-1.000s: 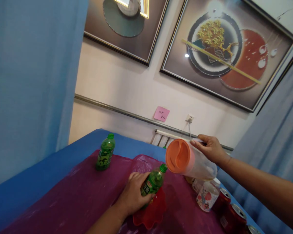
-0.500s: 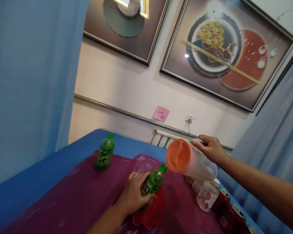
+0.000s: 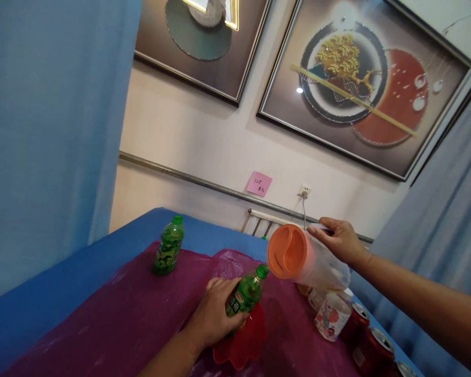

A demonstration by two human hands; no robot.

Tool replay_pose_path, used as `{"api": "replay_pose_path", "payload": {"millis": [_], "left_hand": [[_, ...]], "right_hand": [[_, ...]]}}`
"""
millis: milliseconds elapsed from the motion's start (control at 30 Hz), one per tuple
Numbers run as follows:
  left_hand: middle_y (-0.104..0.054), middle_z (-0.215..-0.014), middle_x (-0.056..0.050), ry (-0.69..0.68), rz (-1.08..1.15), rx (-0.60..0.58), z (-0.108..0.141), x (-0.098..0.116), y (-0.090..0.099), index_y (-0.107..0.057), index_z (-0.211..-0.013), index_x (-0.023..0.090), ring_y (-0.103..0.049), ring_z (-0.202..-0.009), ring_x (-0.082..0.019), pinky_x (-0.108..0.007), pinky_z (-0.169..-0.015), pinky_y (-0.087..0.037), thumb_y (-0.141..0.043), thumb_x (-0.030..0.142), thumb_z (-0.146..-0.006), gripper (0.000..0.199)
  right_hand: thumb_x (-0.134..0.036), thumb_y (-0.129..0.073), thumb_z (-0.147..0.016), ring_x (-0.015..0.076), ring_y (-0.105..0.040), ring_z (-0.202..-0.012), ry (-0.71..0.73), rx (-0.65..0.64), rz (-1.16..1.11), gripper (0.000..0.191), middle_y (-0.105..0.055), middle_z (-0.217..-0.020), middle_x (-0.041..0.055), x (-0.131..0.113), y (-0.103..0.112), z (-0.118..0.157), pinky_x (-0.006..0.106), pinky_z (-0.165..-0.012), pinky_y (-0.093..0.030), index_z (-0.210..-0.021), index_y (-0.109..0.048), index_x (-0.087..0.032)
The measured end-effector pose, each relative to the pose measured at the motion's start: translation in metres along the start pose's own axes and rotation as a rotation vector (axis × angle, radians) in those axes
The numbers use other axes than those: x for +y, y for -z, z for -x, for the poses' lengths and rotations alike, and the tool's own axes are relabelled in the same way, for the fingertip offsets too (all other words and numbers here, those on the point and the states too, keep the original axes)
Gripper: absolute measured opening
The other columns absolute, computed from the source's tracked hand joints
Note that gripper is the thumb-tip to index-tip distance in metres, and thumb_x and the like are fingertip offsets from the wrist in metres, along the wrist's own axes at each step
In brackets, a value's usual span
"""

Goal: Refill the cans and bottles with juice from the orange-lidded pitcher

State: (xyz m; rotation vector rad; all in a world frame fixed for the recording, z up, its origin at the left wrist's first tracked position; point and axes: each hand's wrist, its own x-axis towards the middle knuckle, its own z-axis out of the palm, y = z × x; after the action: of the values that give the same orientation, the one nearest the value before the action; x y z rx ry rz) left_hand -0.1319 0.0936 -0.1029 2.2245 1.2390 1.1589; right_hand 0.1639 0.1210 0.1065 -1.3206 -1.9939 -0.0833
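Observation:
My left hand [image 3: 217, 314] is closed around a green plastic bottle [image 3: 246, 294] with a green cap, tilted slightly to the right. Directly below it is a red scalloped dish [image 3: 239, 348], partly hidden by the hand; I cannot tell whether the bottle touches it. In my right hand [image 3: 343, 241] is the handle of a clear plastic pitcher [image 3: 324, 267], held tipped on its side above the table. Its orange lid [image 3: 287, 252] points left, close to the bottle's cap. No liquid stream shows between them.
Another green bottle [image 3: 168, 246] stands at the back left on the purple plastic sheet [image 3: 141, 314]. A clear labelled bottle [image 3: 333, 317] and several dark red cans [image 3: 374, 350] line the right edge. Blue curtains [image 3: 55, 131] hang on both sides; a wall with framed pictures is behind.

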Motion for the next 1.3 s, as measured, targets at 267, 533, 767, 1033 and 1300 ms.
{"api": "replay_pose_path", "payload": {"millis": [267,533,767,1033,1300], "left_hand": [[-0.072,-0.116,-0.004,0.015,0.027,-0.004,-0.0002,0.0028,0.0020,-0.064,-0.121,0.026,-0.061,-0.107,-0.028,-0.045,-0.106,-0.034,-0.078,0.022,-0.066,0.057],[-0.072,-0.116,-0.004,0.011,0.031,0.000,0.0011,0.0014,0.0011,-0.063,-0.123,0.026,-0.060,-0.106,-0.027,-0.044,-0.105,-0.035,-0.078,0.022,-0.066,0.059],[-0.072,-0.116,-0.003,0.006,0.028,-0.008,0.0002,0.0036,0.0024,-0.064,-0.122,0.026,-0.061,-0.106,-0.027,-0.044,-0.105,-0.034,-0.079,0.023,-0.066,0.058],[-0.072,-0.118,-0.005,0.017,0.027,-0.012,0.0002,0.0056,0.0044,-0.063,-0.124,0.025,-0.060,-0.108,-0.029,-0.045,-0.105,-0.037,-0.077,0.024,-0.066,0.060],[-0.073,-0.117,-0.005,0.007,0.001,-0.001,0.0002,0.0042,0.0036,-0.064,-0.123,0.026,-0.062,-0.107,-0.029,-0.046,-0.106,-0.037,-0.077,0.026,-0.066,0.058]], "right_hand": [[-0.069,-0.059,-0.080,0.0103,-0.028,-0.051,0.007,0.003,0.008,0.056,-0.027,-0.053,-0.0067,-0.0011,0.0017,-0.0001,0.025,-0.047,-0.021,-0.055,-0.035,-0.024],[-0.068,-0.059,-0.080,0.0105,-0.028,-0.051,0.015,0.013,0.040,0.056,-0.026,-0.054,-0.0068,-0.0027,0.0028,0.0001,0.026,-0.048,-0.021,-0.055,-0.034,-0.025],[-0.069,-0.058,-0.080,0.0105,-0.029,-0.051,0.022,0.010,0.040,0.056,-0.026,-0.054,-0.0069,-0.0036,0.0021,0.0014,0.025,-0.048,-0.022,-0.055,-0.035,-0.024],[-0.066,-0.059,-0.081,0.0105,-0.029,-0.051,0.041,0.012,0.031,0.055,-0.027,-0.053,-0.0066,-0.0053,0.0025,0.0011,0.025,-0.047,-0.022,-0.056,-0.036,-0.024],[-0.066,-0.058,-0.082,0.0108,-0.029,-0.051,0.053,0.032,0.047,0.055,-0.027,-0.053,-0.0062,-0.0073,0.0048,0.0007,0.025,-0.047,-0.023,-0.055,-0.035,-0.024]]}}
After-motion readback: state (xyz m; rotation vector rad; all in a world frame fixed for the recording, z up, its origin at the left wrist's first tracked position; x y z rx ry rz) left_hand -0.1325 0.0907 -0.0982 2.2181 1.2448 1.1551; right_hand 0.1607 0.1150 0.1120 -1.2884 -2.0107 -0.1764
